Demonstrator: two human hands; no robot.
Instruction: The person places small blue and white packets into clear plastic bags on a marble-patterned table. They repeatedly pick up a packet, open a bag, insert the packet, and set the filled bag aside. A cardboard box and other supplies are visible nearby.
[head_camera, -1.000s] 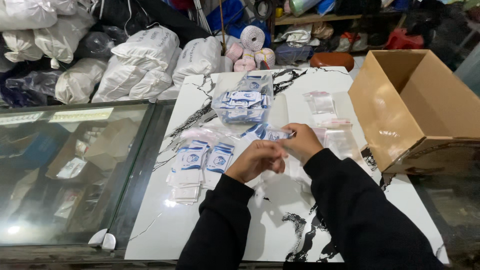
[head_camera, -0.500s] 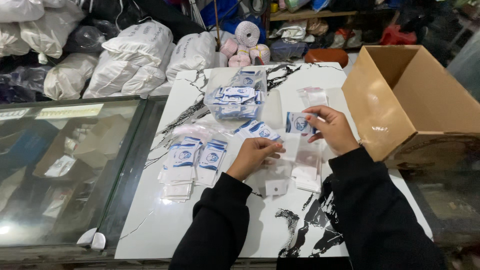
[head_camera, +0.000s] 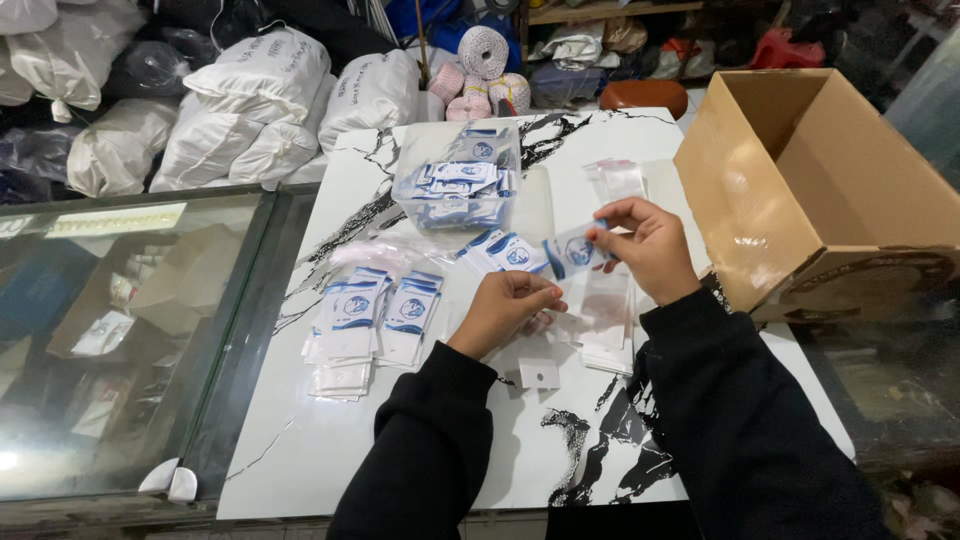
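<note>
Head view: the right hand (head_camera: 650, 245) pinches a small blue-and-white packet (head_camera: 572, 252) at its edge, fingers (head_camera: 608, 237) clenched on it, raised over the marble-patterned counter (head_camera: 400, 450). The left hand (head_camera: 505, 308) grips the top of a clear plastic sleeve (head_camera: 600, 300), fingers closed on the film, just below the packet. Left of the packet lie stacked blue-and-white packets (head_camera: 365, 320). Beyond the packet stands a clear bag of packets (head_camera: 455, 185). Right of the packet stands an open cardboard box (head_camera: 830, 190).
</note>
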